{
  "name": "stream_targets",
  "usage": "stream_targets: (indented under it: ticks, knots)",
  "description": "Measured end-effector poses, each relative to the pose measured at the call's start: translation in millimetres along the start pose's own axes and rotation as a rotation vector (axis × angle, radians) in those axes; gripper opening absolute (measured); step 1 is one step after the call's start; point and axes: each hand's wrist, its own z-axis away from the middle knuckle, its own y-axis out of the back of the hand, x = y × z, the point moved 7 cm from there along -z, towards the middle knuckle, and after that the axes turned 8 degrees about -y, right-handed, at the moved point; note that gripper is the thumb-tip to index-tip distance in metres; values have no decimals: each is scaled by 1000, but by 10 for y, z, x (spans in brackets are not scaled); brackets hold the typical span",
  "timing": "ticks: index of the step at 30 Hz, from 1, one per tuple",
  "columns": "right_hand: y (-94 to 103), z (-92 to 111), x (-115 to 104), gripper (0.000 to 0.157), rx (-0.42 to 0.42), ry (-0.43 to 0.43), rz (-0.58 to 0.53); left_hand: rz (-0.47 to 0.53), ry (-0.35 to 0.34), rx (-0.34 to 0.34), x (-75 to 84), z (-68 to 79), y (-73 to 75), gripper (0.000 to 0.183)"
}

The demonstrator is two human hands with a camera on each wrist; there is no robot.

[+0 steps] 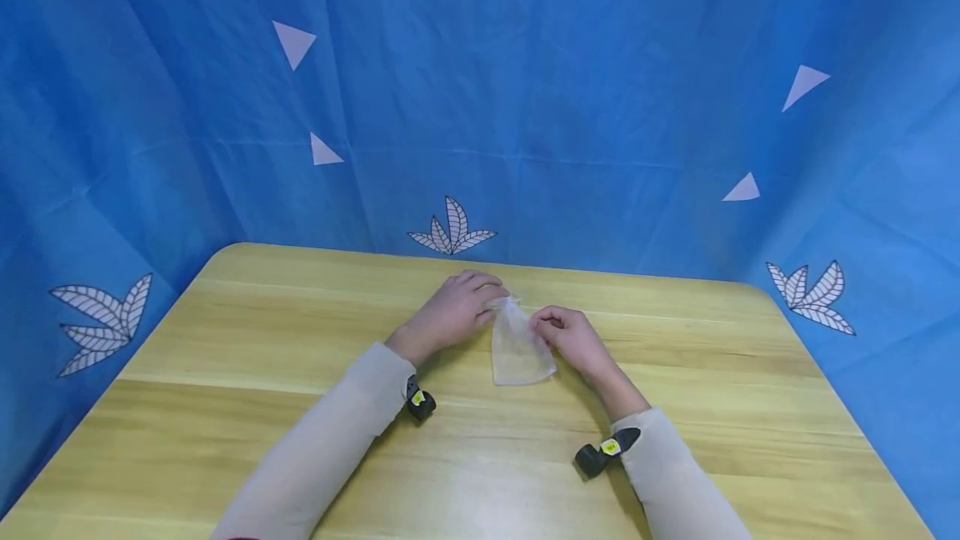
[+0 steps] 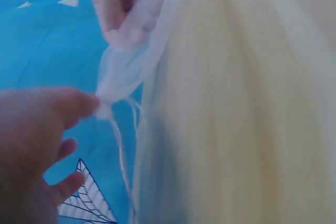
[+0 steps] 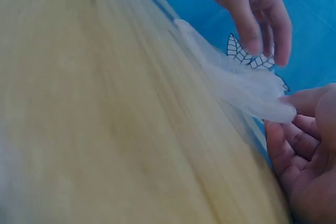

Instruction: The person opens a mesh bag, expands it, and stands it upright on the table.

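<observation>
The right hand (image 1: 576, 340) pinches the sheer drawstring pouch (image 1: 517, 357); whether the left hand (image 1: 459, 307) grips its neck (image 2: 107, 92), I cannot tell. Light, even tension should avoid snagging.

From my remote seat I see a pale yellow wood-grain worktop (image 1: 750, 407) with rounded far corners. A creased blue fabric curtain (image 1: 600, 107) hangs behind its far edge and continues past the left and right edges. I make out white triangles (image 1: 295, 42) above both far corners. One white, black-outlined leaf sprig (image 1: 453, 227) sits just above the middle of the far edge; similar sprigs flank the left edge (image 1: 93, 336) and the far right corner (image 1: 813, 298). I notice a soft pale sheen (image 1: 480, 482) toward the near side; the curtain looks darker beyond the left edge.
</observation>
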Motion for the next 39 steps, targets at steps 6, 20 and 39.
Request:
stream_targets:
  ticks: [6, 20, 39]
  knots:
    - [46, -17, 55, 20, 54, -4, -58, 446, 231, 242, -178, 87, -66, 32]
    - [60, -14, 138, 19, 83, -7, -213, 819, 409, 393, -294, 286, -404, 27]
    - [40, 8, 105, 20, 105, 3, -414, 753, 352, 261, -196, 211, -430, 28]
